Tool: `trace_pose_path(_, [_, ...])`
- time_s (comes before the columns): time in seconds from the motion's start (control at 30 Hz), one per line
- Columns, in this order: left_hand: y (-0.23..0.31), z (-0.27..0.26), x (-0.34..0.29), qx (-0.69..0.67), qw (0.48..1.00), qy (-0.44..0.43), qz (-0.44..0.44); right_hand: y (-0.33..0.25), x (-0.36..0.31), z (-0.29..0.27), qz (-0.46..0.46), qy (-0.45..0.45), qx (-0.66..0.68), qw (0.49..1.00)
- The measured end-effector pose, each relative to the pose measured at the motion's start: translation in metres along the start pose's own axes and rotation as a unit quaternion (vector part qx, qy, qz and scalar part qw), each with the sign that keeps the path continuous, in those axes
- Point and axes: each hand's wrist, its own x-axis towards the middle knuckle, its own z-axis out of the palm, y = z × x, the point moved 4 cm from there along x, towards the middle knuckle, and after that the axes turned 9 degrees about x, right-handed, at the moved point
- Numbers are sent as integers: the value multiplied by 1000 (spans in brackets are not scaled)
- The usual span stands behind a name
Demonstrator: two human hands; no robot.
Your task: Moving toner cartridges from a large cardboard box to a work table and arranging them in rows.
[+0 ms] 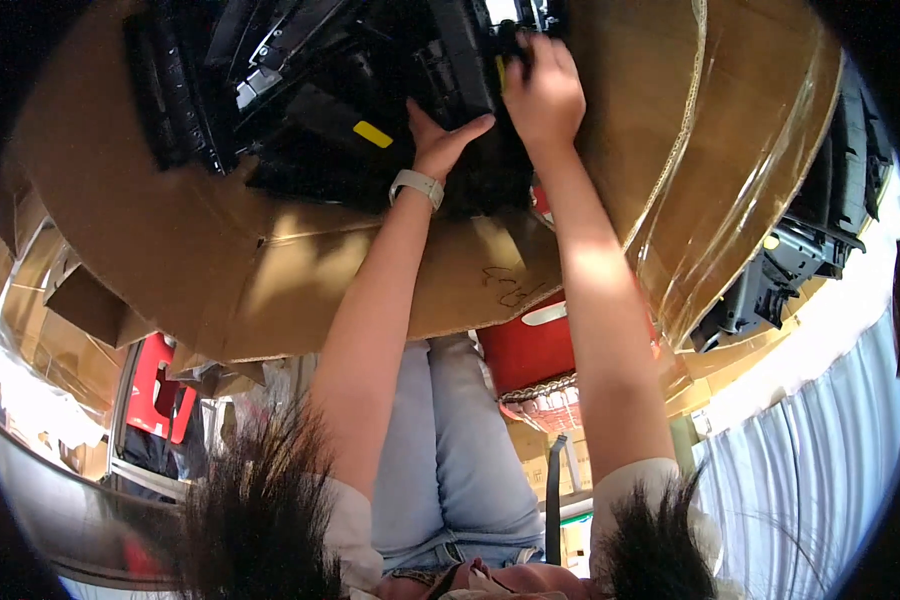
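Note:
A long black plastic part stands among other black pieces at the top of the head view. Around its lower end is my left hand, its thumb and one finger spread to either side; the other fingers are hidden. A light watch is on that wrist. At the part's upper right side, my right hand has its fingers curled over the edge, next to a small yellow strip. Its fingertips are partly blurred and hard to make out. A yellow label sits on the black surface left of my left hand.
Brown cardboard lies under the black parts, with a taped cardboard wall on the right. More black plastic parts lie beyond that wall. Below are a red crate and, at left, a red bin. A pale curtain hangs lower right.

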Motion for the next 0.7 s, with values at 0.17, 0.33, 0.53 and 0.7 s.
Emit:
trace_pose_path(0.17, [-6,12,11,-16,999,-42,14,-68,89,27,-116,-55,-48,991])
trace_pose_path(0.33, [-3,0,5,-7,997,-67,40,-60,87,4,58,-315,-95,942])
trace_pose_path(0.53, [3,2,-2,9,997,-80,16,-46,79,1,201,-293,-134,925])
trace_pose_path(0.7, [-10,-4,2,10,997,-73,20,-30,58,15,151,-181,20,972])
